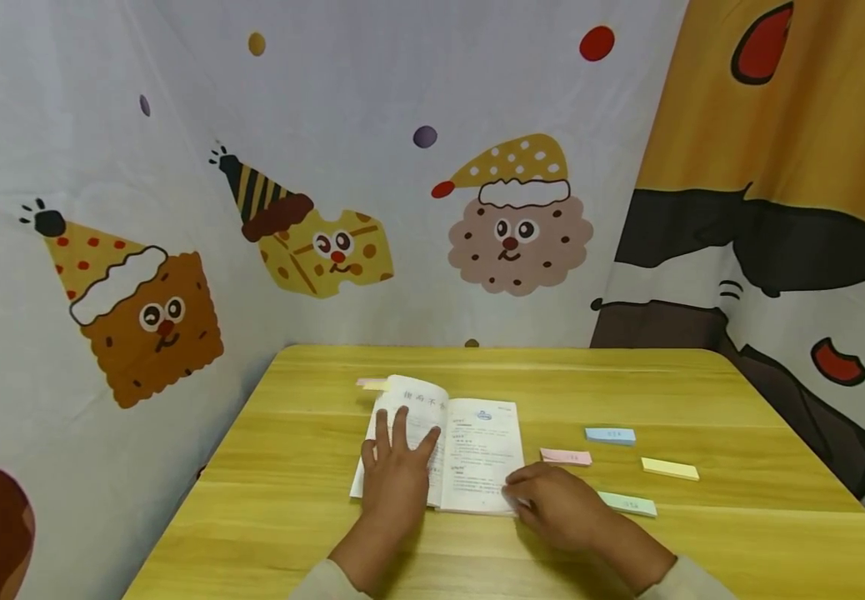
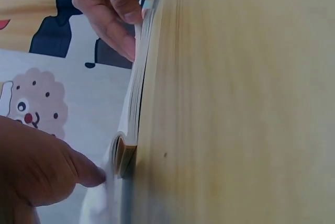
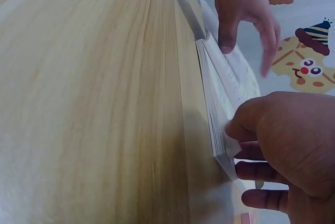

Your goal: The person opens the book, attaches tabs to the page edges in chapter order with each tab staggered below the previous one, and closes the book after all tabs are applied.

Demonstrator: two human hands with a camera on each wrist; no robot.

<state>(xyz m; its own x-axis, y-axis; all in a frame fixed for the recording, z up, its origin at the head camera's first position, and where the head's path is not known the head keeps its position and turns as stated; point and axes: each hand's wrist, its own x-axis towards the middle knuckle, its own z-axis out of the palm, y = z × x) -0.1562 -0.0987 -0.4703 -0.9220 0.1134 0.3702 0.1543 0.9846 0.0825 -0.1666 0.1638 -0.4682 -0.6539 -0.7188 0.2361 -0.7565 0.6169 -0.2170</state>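
Cut-off sleeves point(image 1: 330, 582) lead to the left hand point(image 1: 397, 477), fingers spread over the book point(image 1: 477, 454), hiding print, and the right hand point(image 1: 562, 505), fingers loosely bent at its edge (whether pinching, I cannot tell), masking part of a green slip point(image 1: 631, 504). The book lies open, short of the far edge of the table point(image 1: 282, 483).

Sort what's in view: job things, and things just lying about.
Likely job:
open white book, left hand over one page, right hand at the other
pink paper strip, yellow paper strip at its upper left
blue paper pad, pink paper pad, yellow paper pad, green paper pad

Just there:
yellow wooden table
white cartoon cloth
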